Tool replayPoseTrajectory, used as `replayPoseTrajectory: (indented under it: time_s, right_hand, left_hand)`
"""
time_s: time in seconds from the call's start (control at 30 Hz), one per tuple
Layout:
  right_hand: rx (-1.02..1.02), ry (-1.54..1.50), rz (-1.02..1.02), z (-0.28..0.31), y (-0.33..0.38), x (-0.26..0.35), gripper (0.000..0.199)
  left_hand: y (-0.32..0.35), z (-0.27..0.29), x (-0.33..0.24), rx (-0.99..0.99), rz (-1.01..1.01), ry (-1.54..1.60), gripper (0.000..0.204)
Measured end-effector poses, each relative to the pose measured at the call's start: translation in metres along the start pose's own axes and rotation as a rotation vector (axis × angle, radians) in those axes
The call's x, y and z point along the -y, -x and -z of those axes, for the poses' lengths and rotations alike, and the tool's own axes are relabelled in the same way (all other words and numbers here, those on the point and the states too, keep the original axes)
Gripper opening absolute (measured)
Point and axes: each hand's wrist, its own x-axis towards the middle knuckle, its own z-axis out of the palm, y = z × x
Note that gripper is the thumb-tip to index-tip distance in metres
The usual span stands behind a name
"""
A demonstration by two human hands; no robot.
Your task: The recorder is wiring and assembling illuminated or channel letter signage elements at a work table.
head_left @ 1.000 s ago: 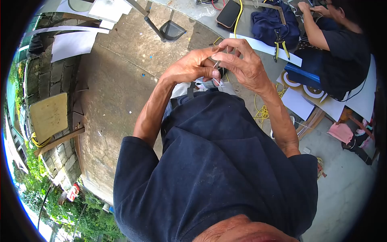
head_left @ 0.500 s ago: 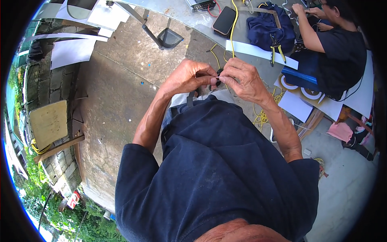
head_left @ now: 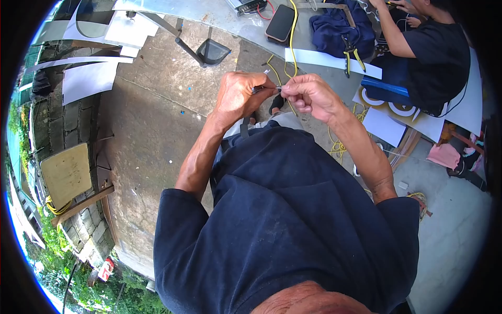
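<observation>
Pinching thin yellow wire (head_left: 289, 63), taut

I see bright daylight across the whole view, hard and even. The white sheets (head_left: 86, 81) at upper left glare close to blown out. The concrete floor (head_left: 157, 136) shows crisp detail, and the dark blue shirt (head_left: 293, 220) stays readable. Straight edges bow heavily toward the rim, where a black fisheye border closes in. Nothing is smeared; focus is sharp centrally.

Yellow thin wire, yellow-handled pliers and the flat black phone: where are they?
Yellow thin wire (head_left: 294, 31): head view, on the stretch running up the table.
Yellow-handled pliers (head_left: 351, 57): head view, on the handles.
Flat black phone (head_left: 280, 23): head view, on its back face.
</observation>
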Motion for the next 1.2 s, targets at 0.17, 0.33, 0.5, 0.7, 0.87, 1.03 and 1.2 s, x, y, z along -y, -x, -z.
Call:
replayPoseTrajectory:
  time_s: [0.17, 0.33, 0.5, 0.7, 0.87, 1.03, 1.2]
  right_hand:
    - [0.066, -0.037, -0.010, 0.000, 0.009, 0.004, 0.023]
    - [-0.205, 0.758, 0.622, -0.010, 0.021, -0.001, 0.027]
    - [-0.304, 1.184, 1.173, -0.012, 0.008, -0.008, 0.033]
    - [-0.287, 1.337, 1.280, -0.014, 0.002, -0.004, 0.014]
    - [-0.243, 0.670, 0.598, -0.018, 0.005, 0.004, 0.017]
    - [-0.335, 0.887, 0.933, -0.021, -0.004, 0.005, 0.026]
    - [-0.409, 1.099, 1.237, -0.033, -0.023, -0.004, 0.037]
  left_hand:
    - [-0.003, -0.004, 0.005, -0.008, 0.098, 0.100, 0.012]
    - [-0.003, -0.002, 0.011, 0.066, 0.342, 0.338, 0.010]
    - [-0.007, 0.003, 0.013, 0.170, 0.388, 0.441, 0.011]
    - [-0.009, 0.005, 0.017, 0.187, 0.381, 0.438, 0.009]
    - [-0.008, 0.008, 0.029, 0.151, 0.352, 0.534, 0.010]
    - [-0.007, 0.016, 0.046, -0.032, 0.408, 0.924, 0.011]
    - [-0.002, 0.018, 0.054, -0.052, 0.437, 1.048, 0.012]
